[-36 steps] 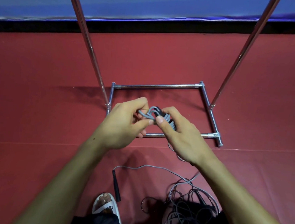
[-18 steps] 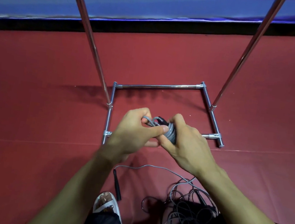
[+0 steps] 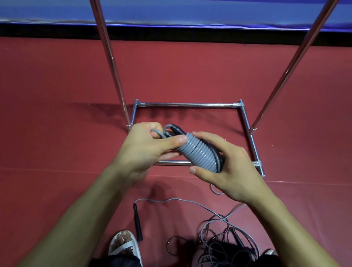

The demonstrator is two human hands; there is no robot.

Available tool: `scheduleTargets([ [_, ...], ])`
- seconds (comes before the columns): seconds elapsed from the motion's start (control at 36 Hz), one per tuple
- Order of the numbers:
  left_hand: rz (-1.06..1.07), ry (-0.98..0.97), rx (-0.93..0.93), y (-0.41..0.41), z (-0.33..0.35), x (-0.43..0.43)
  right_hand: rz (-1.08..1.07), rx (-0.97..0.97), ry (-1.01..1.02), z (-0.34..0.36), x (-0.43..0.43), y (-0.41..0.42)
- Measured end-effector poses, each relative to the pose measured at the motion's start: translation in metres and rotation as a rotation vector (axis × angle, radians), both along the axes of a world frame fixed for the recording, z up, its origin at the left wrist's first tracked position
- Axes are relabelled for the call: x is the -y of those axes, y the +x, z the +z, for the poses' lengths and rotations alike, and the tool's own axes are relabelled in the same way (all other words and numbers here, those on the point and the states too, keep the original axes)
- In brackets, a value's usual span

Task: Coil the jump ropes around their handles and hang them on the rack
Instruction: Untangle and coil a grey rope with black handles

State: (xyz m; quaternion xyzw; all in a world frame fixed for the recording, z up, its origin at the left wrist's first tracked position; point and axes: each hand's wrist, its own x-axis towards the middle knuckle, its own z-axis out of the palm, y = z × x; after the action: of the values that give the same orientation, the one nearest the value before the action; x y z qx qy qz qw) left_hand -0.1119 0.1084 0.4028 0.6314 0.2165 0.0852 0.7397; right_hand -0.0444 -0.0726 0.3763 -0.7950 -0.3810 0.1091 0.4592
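Note:
A grey jump rope [image 3: 199, 154] is wound in tight turns around its black handles, and I hold it over the rack's base. My left hand [image 3: 146, 149] pinches the loose rope end at the upper tip of the coil, thumb lying on the turns. The lower end of the coil sits in my right hand [image 3: 230, 171], gripped between fingers and thumb. The chrome rack [image 3: 187, 106] stands on the red floor just beyond, its two uprights rising out of view.
More jump ropes [image 3: 222, 250] lie tangled on the floor at the lower right, with a black handle [image 3: 137, 221] beside my sandalled foot [image 3: 123, 244]. A blue padded wall [image 3: 186, 8] runs along the back.
The coil has turned so its wound side faces me and now lies diagonally. My right hand slid down to the coil's lower end. My left thumb moved onto the top turns.

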Motion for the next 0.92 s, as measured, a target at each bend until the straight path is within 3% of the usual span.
scheduleTargets([
  [0.14, 0.048, 0.154, 0.049, 0.003, 0.002, 0.004, -0.057, 0.017, 0.025, 0.001, -0.003, -0.002],
  [0.25, 0.055, 0.068, 0.042, 0.005, 0.002, 0.0, -0.064, -0.067, 0.043, 0.002, -0.006, -0.005],
  [0.33, 0.029, -0.052, 0.029, 0.004, 0.002, -0.004, -0.037, -0.216, 0.114, 0.002, -0.008, -0.006],
  [0.56, 0.086, -0.149, 0.094, 0.004, 0.004, -0.013, 0.11, -0.669, 0.363, 0.006, -0.007, -0.011],
  [0.72, 0.066, -0.077, 0.109, 0.004, 0.0, -0.019, 0.042, -0.54, 0.378, 0.002, -0.008, -0.01],
  [0.83, 0.005, 0.065, 0.048, 0.007, -0.004, -0.025, -0.005, -0.354, 0.268, -0.002, -0.008, -0.007],
  [0.92, -0.01, 0.147, 0.034, 0.009, -0.008, -0.026, 0.041, -0.348, 0.202, -0.006, -0.009, -0.006],
])
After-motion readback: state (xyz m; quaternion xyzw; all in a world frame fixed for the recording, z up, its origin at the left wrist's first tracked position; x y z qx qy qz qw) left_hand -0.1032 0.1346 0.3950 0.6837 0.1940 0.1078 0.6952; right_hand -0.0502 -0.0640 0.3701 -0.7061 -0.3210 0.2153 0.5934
